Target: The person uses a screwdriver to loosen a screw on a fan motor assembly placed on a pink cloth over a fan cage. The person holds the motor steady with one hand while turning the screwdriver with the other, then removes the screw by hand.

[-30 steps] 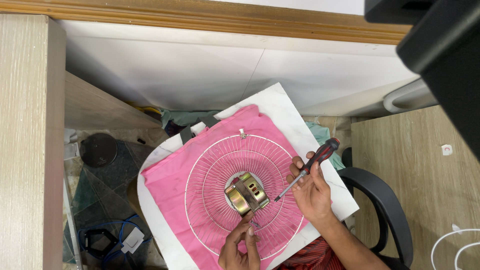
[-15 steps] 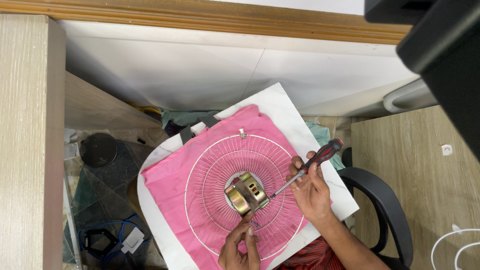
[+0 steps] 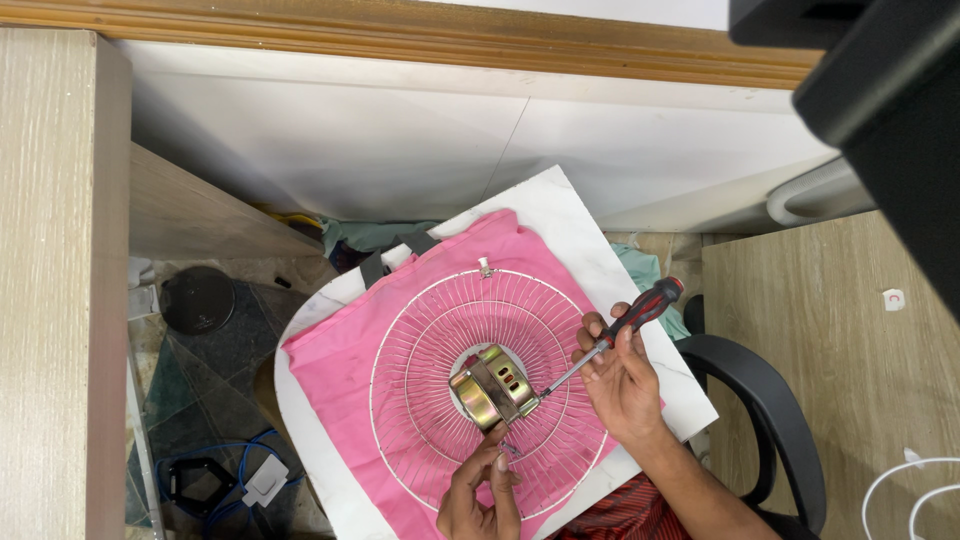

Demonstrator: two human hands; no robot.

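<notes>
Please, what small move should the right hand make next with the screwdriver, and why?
Probably turn the screwdriver in place. Its tip already meets the side of the brass-coloured motor at the centre of the wire fan guard, the right hand grips the shaft and handle, and the left hand sits just below the motor as if steadying it.

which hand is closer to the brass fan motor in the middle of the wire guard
Left. The left hand sits just below the motor, fingertips almost at it; the right hand holds the screwdriver farther off to the side.
</notes>
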